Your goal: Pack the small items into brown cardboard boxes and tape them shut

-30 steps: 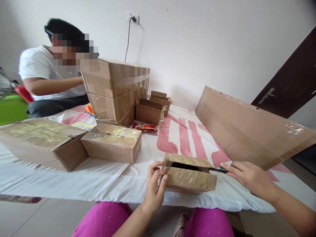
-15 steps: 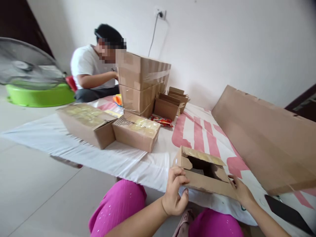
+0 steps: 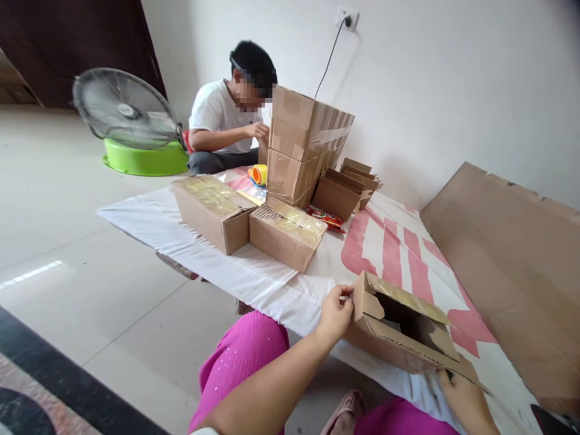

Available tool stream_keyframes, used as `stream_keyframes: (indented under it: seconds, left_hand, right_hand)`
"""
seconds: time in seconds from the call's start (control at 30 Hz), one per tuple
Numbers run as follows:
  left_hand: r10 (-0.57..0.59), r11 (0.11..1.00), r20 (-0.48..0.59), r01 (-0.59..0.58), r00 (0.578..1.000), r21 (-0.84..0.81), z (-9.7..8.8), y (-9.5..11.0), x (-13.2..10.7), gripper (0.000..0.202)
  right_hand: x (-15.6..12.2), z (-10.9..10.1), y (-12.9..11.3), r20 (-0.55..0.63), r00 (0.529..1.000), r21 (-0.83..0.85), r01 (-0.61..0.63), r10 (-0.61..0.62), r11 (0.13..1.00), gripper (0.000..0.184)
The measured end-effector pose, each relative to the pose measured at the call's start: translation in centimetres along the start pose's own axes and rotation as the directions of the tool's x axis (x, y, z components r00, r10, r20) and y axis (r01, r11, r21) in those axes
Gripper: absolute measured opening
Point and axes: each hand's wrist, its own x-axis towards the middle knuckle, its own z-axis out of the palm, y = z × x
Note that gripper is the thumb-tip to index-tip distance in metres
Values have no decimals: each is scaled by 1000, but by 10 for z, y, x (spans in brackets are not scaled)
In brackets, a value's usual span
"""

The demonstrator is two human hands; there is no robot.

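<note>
An open cardboard box [image 3: 394,350] lies near the front edge of the cloth-covered surface, its dark inside showing through the top. A strip of yellowish tape runs along its far flap, and the near flap tilts outward. My left hand [image 3: 336,313] is closed, its fingers bent against the left end of the box. At the right front corner, my right hand [image 3: 464,393] grips the box from below the near flap, which partly hides the fingers. Something pale, too dark to make out, lies inside.
Two taped boxes [image 3: 285,241] sit to the left, before a tall taped stack [image 3: 290,145]. Red packets [image 3: 327,219] and open boxes [image 3: 338,193] are behind. A large cardboard sheet [image 3: 502,260] leans at right. Another person [image 3: 222,115] sits beyond, near a fan [image 3: 127,109].
The view has swung left. My left hand has gone from the front flap to the box's left end. My right hand has dropped below the near flap, which now tilts outward.
</note>
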Motion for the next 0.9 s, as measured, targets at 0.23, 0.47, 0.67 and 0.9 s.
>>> stream_keyframes:
  seconds: [0.23,0.47,0.67,0.9]
  left_hand:
    - [187,973,86,-196,979,124,-17,6,5,16]
    - [284,943,50,-288,958,166,-13,1,9,8]
    - [384,916,-207,-343,900,206,-28,21,-1,15]
    - [911,178,349,-972,221,150,-32,42,-86,21]
  right_hand:
    - [-24,11,-25,37,999,-11,-29,29,1000,34]
    - [-29,16,-36,-96,995,37,44,-40,998,39]
    - [-50,2,-58,-231,957,280,-108,176,954,41]
    - [-73,-34,-144,296,925,824,-373,237,427,50]
